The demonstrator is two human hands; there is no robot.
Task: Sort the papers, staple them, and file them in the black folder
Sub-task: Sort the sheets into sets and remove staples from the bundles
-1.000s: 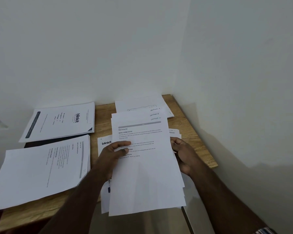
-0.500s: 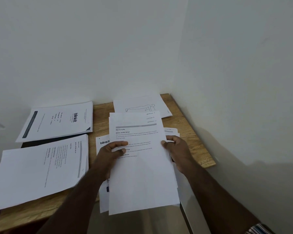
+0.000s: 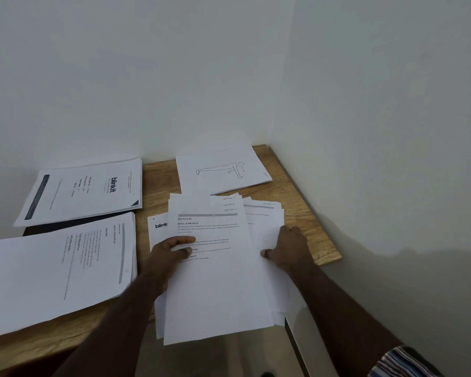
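Bare wood on my table (image 3: 158, 186) shows as a strip running back to the wall, between the left paper stacks (image 3: 85, 190) and the drawing sheet (image 3: 220, 170); my fingers could pass there. To the right, a narrow wooden margin lies beside the fanned pile (image 3: 220, 281), and then the side wall (image 3: 392, 131) closes it off. The near stack (image 3: 60, 268) overhangs the front edge.

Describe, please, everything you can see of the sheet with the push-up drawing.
The sheet with the push-up drawing is white paper bearing a thin line drawing of a figure in a push-up pose. It lies flat at the far right of the wooden table, close to the wall corner, slightly skewed, with more sheet edges showing beneath it. Neither hand touches it.
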